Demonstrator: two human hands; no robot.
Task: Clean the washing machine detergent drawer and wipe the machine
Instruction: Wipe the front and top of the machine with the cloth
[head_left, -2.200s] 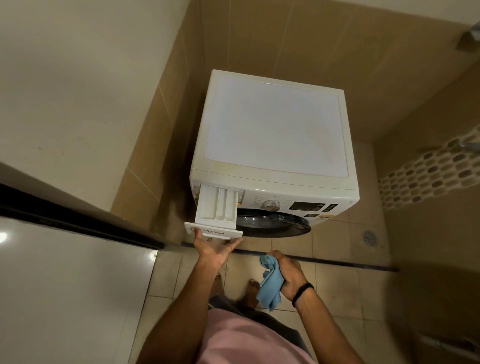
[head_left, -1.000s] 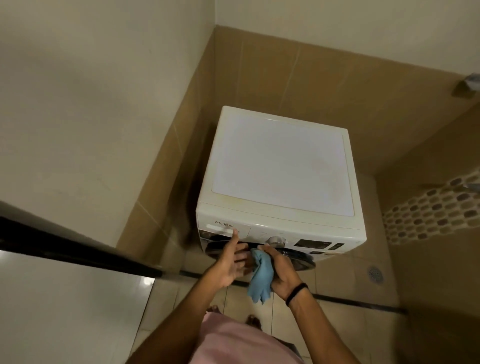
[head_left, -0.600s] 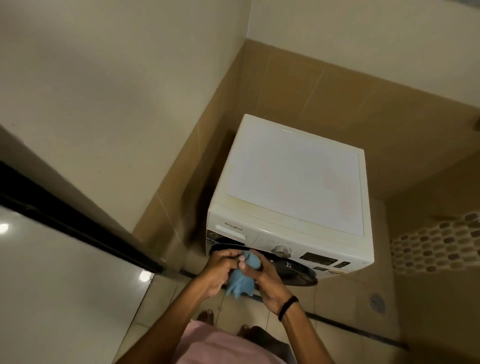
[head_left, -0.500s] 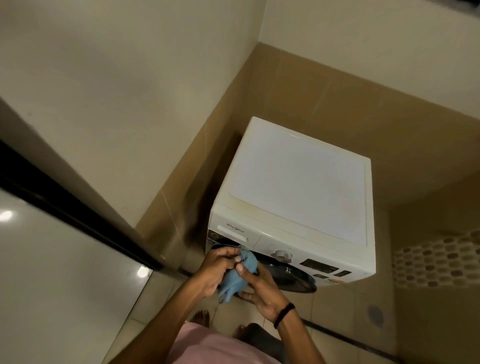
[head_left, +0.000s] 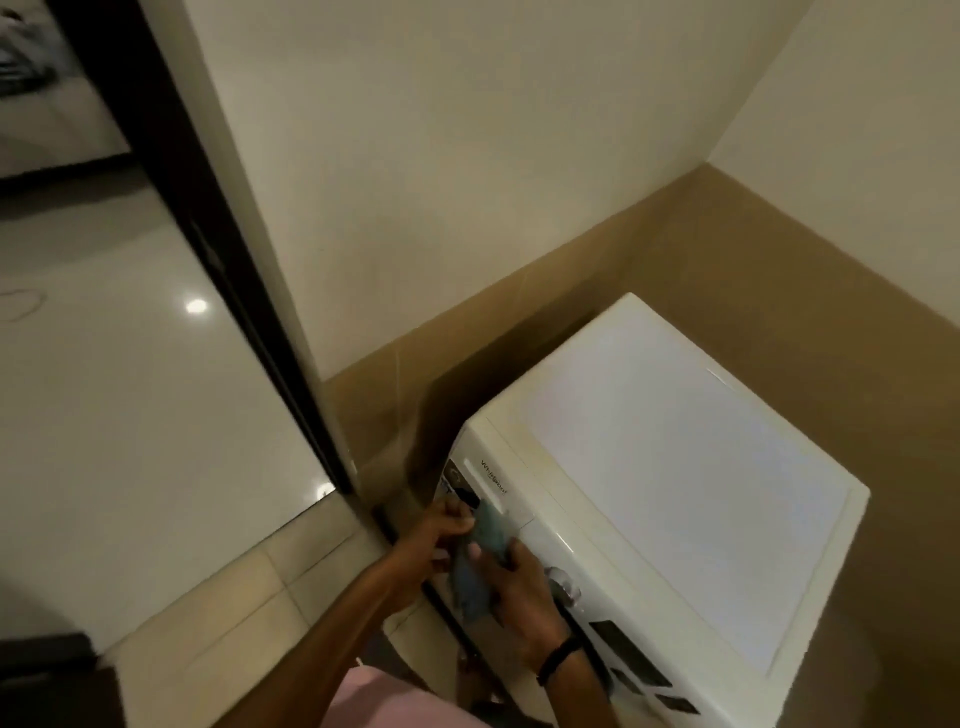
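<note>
The white washing machine (head_left: 670, 452) stands in the corner at the lower right. Its detergent drawer (head_left: 491, 486) is pushed in, flush with the front panel. A blue cloth (head_left: 480, 558) is bunched just below the drawer front, against the machine. My left hand (head_left: 439, 535) grips the cloth from the left with curled fingers. My right hand (head_left: 519, 592), with a black wristband, holds the cloth from the right, thumb on the fabric. The cloth's lower part hangs between my hands. The door below is mostly hidden by my hands.
A control knob (head_left: 561, 582) and dark display (head_left: 626, 652) sit on the panel right of my hands. A dark door frame (head_left: 249, 322) runs down the left, with glossy floor (head_left: 130, 415) beyond it. Tan tiled wall (head_left: 519, 322) closes in behind the machine.
The drawer, pulled out earlier, has been pushed in. My left hand left the drawer and joined my right hand on the cloth. The view has swung left, so the machine sits lower right.
</note>
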